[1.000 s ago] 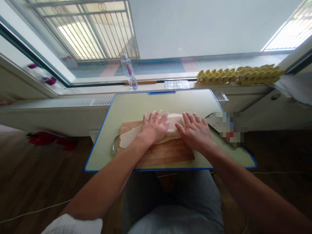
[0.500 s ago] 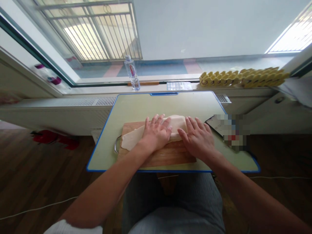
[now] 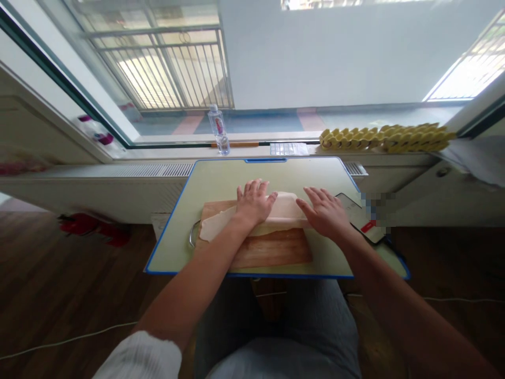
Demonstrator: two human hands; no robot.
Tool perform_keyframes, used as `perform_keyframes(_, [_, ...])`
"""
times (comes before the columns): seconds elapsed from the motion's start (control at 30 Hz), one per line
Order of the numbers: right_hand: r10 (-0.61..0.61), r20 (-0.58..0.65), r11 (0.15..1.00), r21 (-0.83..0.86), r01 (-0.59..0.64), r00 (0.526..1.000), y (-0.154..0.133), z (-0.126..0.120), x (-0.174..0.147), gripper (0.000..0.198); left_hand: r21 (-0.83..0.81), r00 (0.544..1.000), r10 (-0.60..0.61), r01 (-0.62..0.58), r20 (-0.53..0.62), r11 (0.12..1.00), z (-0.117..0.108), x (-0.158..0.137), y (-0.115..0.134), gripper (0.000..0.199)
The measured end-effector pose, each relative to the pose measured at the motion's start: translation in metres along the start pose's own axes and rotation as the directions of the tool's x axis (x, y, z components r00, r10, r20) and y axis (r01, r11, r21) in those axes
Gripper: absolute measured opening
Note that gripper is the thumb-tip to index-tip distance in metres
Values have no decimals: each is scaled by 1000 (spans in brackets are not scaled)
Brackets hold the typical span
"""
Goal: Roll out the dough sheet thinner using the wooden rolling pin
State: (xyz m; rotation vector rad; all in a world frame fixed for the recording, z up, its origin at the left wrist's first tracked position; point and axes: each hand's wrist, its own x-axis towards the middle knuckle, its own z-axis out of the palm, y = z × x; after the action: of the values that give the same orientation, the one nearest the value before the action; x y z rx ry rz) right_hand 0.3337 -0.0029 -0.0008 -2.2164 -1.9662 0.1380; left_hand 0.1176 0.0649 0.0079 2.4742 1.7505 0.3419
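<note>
A pale sheet of dough (image 3: 216, 223) lies across a wooden cutting board (image 3: 272, 250) with a metal handle at its left end. My left hand (image 3: 254, 200) rests palm down on the dough's middle, fingers stretched forward and thumb apart. On the dough's right end lies my right hand (image 3: 325, 210), flat with its fingers spread. Between the two hands the dough has a long raised fold or roll along its near side. Whether anything is wrapped inside it is hidden.
The board sits on a pale-green, blue-edged folding table (image 3: 173, 237). At its right lies a tablet or phone (image 3: 351, 208), partly blurred out. Along the windowsill stand a clear water bottle (image 3: 219, 131), a white gridded tray (image 3: 289, 149) and yellow wavy foam (image 3: 386, 138).
Both hands have slid slightly forward over the dough, and the right hand's fingers reach farther past its edge. The view has tilted up a little.
</note>
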Motion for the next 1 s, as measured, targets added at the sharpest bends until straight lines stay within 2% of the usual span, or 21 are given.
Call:
perform_keyframes(0.1, [10,40,1000,-24,-9,999,-5,-1,11,77,9,999,6,-5,-33,1000,4,14,2,60])
perform_keyframes(0.17, [10,56,999,-38,-8,998,-6,0,11,77,17,1000,25,-25,11,1000,5,14,2,61])
perform_keyframes(0.27, [-32,48,998,-51,34,998,-4,4,-2,76,19,992,59,-61,114,998,5,1,4,63])
perform_keyframes(0.37, [-87,7,993,-80,87,996,0,10,-17,74,15,983,101,-104,156,994,4,-14,4,61])
perform_keyframes(0.63, [-60,12,994,-90,60,998,-3,7,-5,76,30,986,72,-78,151,996,4,-2,4,60])
perform_keyframes(0.87, [-91,-11,990,-107,90,996,-1,12,-39,74,19,981,155,-158,116,987,1,-31,7,59])
perform_keyframes(1.0, [-31,38,997,-69,33,999,-4,7,-17,78,28,986,106,-111,129,993,2,-12,6,59])
